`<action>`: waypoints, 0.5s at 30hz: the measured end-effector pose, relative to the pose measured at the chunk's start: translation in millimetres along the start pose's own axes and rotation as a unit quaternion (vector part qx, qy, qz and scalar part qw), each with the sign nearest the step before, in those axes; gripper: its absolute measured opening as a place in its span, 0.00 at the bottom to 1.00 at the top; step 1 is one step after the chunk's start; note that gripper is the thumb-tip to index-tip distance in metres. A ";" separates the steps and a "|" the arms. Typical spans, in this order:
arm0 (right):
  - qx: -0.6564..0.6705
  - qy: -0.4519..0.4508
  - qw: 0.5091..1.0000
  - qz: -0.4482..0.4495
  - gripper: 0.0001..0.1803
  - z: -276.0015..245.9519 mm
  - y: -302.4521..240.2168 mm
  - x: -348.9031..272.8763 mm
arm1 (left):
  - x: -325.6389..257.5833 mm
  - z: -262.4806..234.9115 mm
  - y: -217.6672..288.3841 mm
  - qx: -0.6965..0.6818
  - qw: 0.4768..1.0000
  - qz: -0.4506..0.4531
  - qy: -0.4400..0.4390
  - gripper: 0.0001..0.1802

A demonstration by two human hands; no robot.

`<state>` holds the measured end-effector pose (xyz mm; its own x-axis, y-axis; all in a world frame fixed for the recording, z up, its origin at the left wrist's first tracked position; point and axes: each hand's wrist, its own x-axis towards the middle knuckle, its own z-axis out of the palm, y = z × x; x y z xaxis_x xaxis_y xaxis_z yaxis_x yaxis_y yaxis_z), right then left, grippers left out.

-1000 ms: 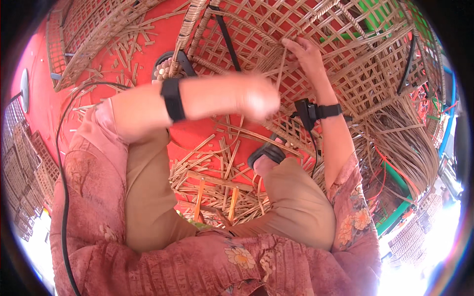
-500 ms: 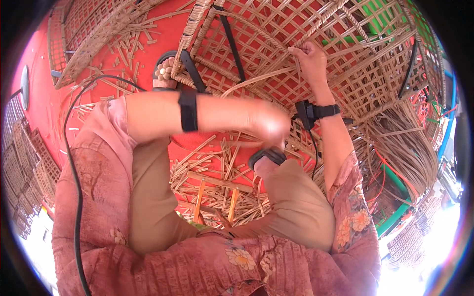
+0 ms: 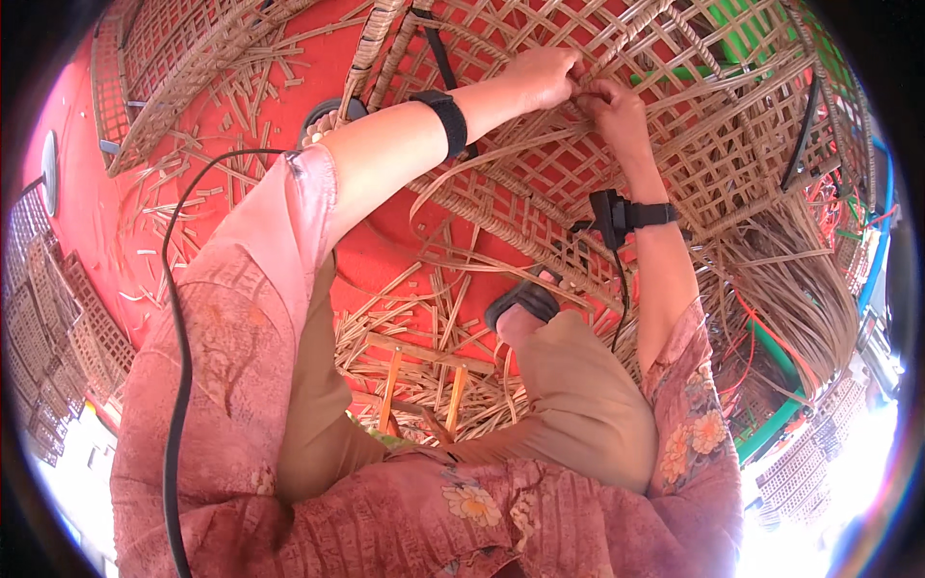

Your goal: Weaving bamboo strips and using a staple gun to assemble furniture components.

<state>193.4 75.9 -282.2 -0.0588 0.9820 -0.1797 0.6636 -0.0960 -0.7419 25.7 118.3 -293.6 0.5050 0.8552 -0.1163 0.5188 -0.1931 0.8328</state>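
A large woven lattice piece of brown flat strips (image 3: 540,197), with wrapped edges, leans before me at the upper middle and right. My left hand (image 3: 544,79) and my right hand (image 3: 619,111) meet at one of its wrapped ribs. Both have closed, pinching fingers, their tips almost touching. They grip a tan weaving strip at the rib, though the pinched bit is mostly hidden. A loose length of the weaving strip (image 3: 462,170) curves from there down to the left. My left forearm crosses in front of the lattice.
Cut strip pieces litter the red floor (image 3: 202,231). A small wooden stool (image 3: 424,354) stands between my legs. Another woven piece (image 3: 193,58) lies at the upper left. At the right, a bundle of long strips (image 3: 800,279) hangs near green tubing (image 3: 771,429). A black cable (image 3: 173,289) runs along my left arm.
My left hand, blurred low near my right knee before, has moved up and away to meet my right hand. The right hand has shifted slightly right. The strip's loose length now bows in a wider curve.
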 end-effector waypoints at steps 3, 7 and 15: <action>-0.050 0.012 0.998 -0.027 0.09 0.3 6.3 2.8 | 8.4 4.2 -1.5 0.050 0.998 -0.006 -0.026 0.16; -0.025 -0.015 1.000 0.003 0.09 1.2 2.4 5.6 | 13.0 1.8 -12.4 0.079 0.996 0.028 -0.033 0.15; -0.074 0.014 0.997 -0.028 0.10 0.8 7.3 -0.2 | 10.1 10.9 -11.7 0.045 0.999 0.007 -0.008 0.17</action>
<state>197.7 74.9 -288.1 -0.0797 0.9895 -0.1206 0.7621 -0.0175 -0.6472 32.2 123.9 -310.4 0.5236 0.8443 -0.1140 0.5708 -0.2483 0.7826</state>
